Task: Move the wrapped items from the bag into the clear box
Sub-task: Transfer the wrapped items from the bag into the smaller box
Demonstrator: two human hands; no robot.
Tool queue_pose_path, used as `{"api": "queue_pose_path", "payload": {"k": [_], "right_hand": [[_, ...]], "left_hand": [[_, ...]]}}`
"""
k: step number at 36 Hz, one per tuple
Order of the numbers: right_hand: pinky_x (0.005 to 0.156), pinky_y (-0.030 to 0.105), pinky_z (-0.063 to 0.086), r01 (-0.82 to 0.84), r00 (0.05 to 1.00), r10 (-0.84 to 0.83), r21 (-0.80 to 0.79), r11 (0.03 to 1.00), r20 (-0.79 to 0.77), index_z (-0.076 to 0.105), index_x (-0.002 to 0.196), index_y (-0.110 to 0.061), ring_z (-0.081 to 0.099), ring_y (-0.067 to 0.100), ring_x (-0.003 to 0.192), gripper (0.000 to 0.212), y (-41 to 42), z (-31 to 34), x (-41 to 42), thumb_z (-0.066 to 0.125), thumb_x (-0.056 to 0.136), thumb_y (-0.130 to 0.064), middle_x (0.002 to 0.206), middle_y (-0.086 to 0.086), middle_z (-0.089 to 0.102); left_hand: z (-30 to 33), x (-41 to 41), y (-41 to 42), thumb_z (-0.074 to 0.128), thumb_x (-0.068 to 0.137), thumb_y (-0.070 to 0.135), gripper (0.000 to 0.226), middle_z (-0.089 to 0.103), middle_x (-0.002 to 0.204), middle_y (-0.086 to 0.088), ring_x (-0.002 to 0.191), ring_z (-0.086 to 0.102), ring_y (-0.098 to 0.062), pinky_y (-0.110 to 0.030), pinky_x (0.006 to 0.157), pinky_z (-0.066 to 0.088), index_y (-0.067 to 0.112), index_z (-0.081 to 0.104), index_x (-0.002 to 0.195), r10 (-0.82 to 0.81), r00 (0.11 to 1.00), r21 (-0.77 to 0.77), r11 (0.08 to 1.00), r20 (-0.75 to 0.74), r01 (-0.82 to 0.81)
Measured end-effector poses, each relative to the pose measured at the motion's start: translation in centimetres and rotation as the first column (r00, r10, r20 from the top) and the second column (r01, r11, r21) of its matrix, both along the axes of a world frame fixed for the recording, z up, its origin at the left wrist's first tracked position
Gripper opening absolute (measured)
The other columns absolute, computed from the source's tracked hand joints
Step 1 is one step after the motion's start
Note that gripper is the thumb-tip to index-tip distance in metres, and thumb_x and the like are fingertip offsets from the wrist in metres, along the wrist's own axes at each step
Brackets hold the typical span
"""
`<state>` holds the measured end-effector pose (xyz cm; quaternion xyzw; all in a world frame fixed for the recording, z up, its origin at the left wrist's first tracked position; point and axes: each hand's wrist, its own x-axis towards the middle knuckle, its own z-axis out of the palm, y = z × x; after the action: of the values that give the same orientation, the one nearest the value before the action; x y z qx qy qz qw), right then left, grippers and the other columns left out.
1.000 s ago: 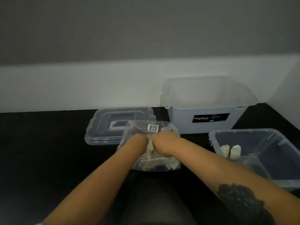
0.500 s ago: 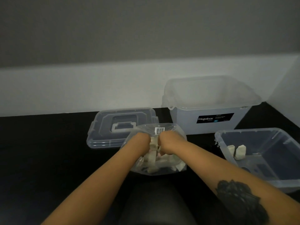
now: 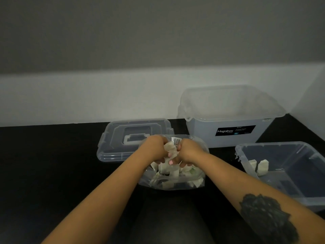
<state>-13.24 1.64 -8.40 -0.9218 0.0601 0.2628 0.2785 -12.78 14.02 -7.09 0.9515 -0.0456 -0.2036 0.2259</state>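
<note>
- The task looks to be at an early stage: two pale wrapped items (image 3: pixel 258 166) stand upright side by side against the left inner wall of the clear box (image 3: pixel 299 189), which sits low on the right of the dark surface (image 3: pixel 44 173).
- No other items show in that box; the rest of its floor looks bare, though its lower right part runs out of view.
- The clear plastic bag (image 3: pixel 197 184) lies in front of the person, between the forearms, and a good pile of wrapped items (image 3: pixel 168 175) shows inside it, so most of the moving is judged to be left.
- The left hand (image 3: pixel 154 148) has its fingers curled at the mouth of the bag, gripping the plastic or items there; which of the two cannot be told.
- The right hand (image 3: pixel 189 150) is likewise curled, just beside the left, and a pale wrapped piece (image 3: pixel 169 147) is pinched up between the two hands, next to the bag's barcode sticker (image 3: pixel 176 141).
- Whether that piece is free of the bag or only lifted inside it cannot be told.
- A taller frosted tub (image 3: pixel 228 110) with a black label stands behind, against the wall, and looks to hold nothing.
- A clear lid (image 3: pixel 121 138) lies flat on the surface behind the bag, partly hidden by it.
- What remains, as a judgement: carrying the raised piece right into the clear box, then repeating this for the heap in the bag.
</note>
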Motion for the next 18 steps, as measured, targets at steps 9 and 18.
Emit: {"api": "queue_pose_path", "payload": {"k": [9, 18], "right_hand": [[0.085, 0.041, 0.056, 0.143, 0.986, -0.158, 0.24, 0.96, 0.044, 0.051, 0.09, -0.01, 0.071, 0.026, 0.09, 0.033, -1.2, 1.5, -0.4, 0.08, 0.074, -0.007, 0.098, 0.015, 0.07], [0.078, 0.038, 0.056, 0.109, 0.985, -0.147, 0.325, 0.939, 0.094, 0.055, 0.075, -0.013, 0.062, 0.017, 0.06, 0.029, -3.1, 3.3, -1.0, 0.081, 0.07, 0.0, 0.07, 0.007, 0.063]], "left_hand": [[1.1, 0.2, 0.4, 0.061, 0.09, 0.018, 0.021, 0.073, 0.093, -0.011, 0.077, 0.073, -0.022, -0.04, 0.076, 0.059, 0.011, 0.062, 0.109, 0.085, 0.996, -0.159, 0.984, 0.039, -0.078], [3.4, 0.0, 0.6, 0.057, 0.092, 0.019, 0.018, 0.072, 0.095, -0.01, 0.084, 0.071, -0.023, -0.042, 0.08, 0.058, 0.011, 0.063, 0.107, 0.09, 0.99, -0.203, 0.977, 0.112, -0.066]]}}
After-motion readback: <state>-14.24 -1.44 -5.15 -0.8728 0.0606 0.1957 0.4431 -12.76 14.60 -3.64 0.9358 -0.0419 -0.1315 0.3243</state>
